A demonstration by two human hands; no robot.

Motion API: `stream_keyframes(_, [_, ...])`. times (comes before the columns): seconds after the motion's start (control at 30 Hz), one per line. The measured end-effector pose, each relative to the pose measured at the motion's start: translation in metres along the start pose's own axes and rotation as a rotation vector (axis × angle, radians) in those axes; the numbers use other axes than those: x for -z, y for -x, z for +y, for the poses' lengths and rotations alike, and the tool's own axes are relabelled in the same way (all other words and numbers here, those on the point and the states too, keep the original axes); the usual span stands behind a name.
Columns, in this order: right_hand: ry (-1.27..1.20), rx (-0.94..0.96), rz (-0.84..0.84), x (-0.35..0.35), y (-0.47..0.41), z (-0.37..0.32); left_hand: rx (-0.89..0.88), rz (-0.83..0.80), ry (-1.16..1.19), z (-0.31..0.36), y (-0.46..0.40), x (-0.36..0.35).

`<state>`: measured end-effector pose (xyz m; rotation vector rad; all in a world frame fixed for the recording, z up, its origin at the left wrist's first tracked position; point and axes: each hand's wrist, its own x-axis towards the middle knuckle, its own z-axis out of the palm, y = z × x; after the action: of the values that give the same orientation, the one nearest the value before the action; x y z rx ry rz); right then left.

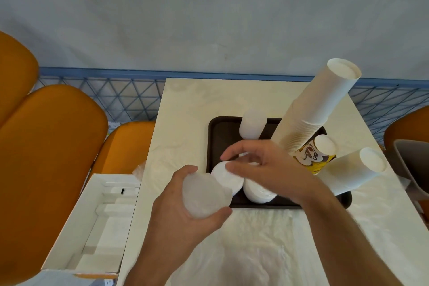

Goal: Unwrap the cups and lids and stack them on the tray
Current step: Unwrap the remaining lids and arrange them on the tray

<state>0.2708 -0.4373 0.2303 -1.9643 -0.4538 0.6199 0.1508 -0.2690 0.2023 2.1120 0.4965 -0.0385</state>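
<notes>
Behind the pale marble-look table stands a light blue wall, with orange chairs at the left. On the table lies a dark brown tray. A tall stack of white paper cups rises from it, leaning. Short stacks of white lids stand at the tray's near edge. The left hand grips a stack of translucent wrapped lids. The right hand hovers over the tray, fingers loosely curled; whether it holds something I cannot tell.

Counts on and around the table

1 dark tray, 3 stacks of paper cups (1 printed), 4 stacks of white lids, 1 open box, 2 hands.
</notes>
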Motion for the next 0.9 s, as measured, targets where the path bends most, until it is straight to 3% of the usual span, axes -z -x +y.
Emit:
stream_keyframes(0.17, [0.111, 0.050, -0.097, -0.014, 0.033, -0.014, -0.026, -0.081, -0.144, 0.023, 0.000, -0.015])
stream_keyframes(0.47, [0.262, -0.033, -0.080, -0.002, 0.048, -0.019, 0.020, -0.220, -0.185, 0.048, 0.009, -0.027])
stream_keyframes(0.6, [0.296, -0.035, -0.068, 0.000, 0.054, -0.018, -0.032, -0.282, -0.125, 0.043, 0.014, -0.029])
stream_keyframes(0.67, [0.297, -0.041, -0.044, 0.002, 0.056, -0.016, -0.076, -0.235, -0.058, 0.035, 0.016, -0.029])
stream_keyframes(0.77, [0.201, -0.029, -0.001, 0.005, 0.057, -0.012, -0.088, -0.154, -0.045, 0.030, 0.019, -0.030])
stream_keyframes(0.9, [-0.164, -0.029, 0.025, 0.010, 0.054, 0.009, -0.152, -0.093, 0.053, 0.026, 0.022, -0.023])
